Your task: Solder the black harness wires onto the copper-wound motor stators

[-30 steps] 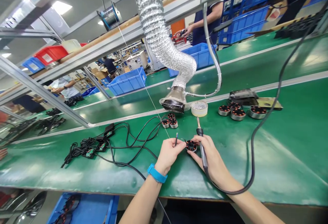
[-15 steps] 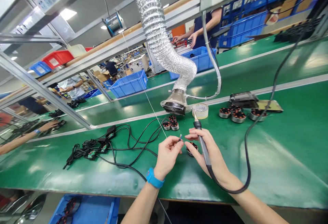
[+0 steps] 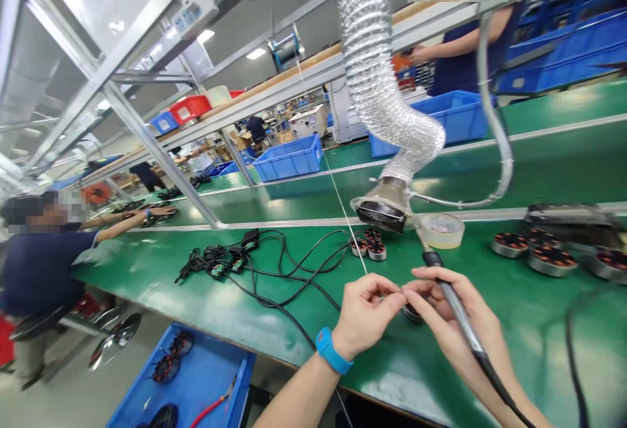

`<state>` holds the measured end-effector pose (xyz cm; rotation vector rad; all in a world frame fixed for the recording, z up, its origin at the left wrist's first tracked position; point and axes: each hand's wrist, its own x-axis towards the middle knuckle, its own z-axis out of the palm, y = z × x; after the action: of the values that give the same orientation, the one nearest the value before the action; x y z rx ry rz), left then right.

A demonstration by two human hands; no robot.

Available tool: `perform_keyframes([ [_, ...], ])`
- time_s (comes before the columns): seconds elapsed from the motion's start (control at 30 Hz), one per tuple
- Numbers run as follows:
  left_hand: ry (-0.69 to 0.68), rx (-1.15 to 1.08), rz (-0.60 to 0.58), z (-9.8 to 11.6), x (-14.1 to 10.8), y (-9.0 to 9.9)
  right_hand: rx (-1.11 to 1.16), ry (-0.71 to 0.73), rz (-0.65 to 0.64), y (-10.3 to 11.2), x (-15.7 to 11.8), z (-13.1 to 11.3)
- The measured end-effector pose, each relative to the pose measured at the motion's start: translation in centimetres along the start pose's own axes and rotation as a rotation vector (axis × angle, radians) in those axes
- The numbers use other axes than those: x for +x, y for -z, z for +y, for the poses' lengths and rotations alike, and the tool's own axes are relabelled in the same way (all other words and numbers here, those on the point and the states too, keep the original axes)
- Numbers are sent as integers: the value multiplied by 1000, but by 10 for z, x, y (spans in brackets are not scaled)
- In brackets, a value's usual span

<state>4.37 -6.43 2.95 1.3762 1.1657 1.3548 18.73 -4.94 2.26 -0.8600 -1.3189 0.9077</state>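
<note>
My left hand (image 3: 367,313), with a blue band at the wrist, is closed in a pinch on the end of a black cable (image 3: 304,333); the tip is mostly hidden by the fingers. A thin solder wire (image 3: 337,196) runs down to this hand from a spool (image 3: 287,50). My right hand (image 3: 482,323) holds a soldering iron (image 3: 458,310), its tip pointing up and away. The right thumb and fingertips meet the left ones at the cable end. Under them, partly covered, sits a round motor stator (image 3: 413,313) on the green bench (image 3: 289,317).
Several stators (image 3: 552,261) lie at the right, others (image 3: 375,249) below a fume extractor hood (image 3: 385,204). Beside it stands a round tub (image 3: 441,230). Bundled cables (image 3: 210,261) lie left. A blue bin (image 3: 196,382) holds pliers (image 3: 213,410). A co-worker (image 3: 49,251) sits at left.
The view has swung left, bringing the seated co-worker and more of the blue bin into sight. My right fingertips have closed in on the left ones, covering the coloured wire ends.
</note>
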Motion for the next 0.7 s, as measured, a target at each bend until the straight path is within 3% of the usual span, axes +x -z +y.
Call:
perform_keyframes([
  [0.27,18,-214,104,-5,-3,-2,74,-90,88,-14,-8,9],
  [0.5,82,-291,214,-5,-6,-8,-13,0,272,-37,-25,11],
  [0.7,110,-289,189,-5,0,-1,-96,110,224,-33,-31,24],
])
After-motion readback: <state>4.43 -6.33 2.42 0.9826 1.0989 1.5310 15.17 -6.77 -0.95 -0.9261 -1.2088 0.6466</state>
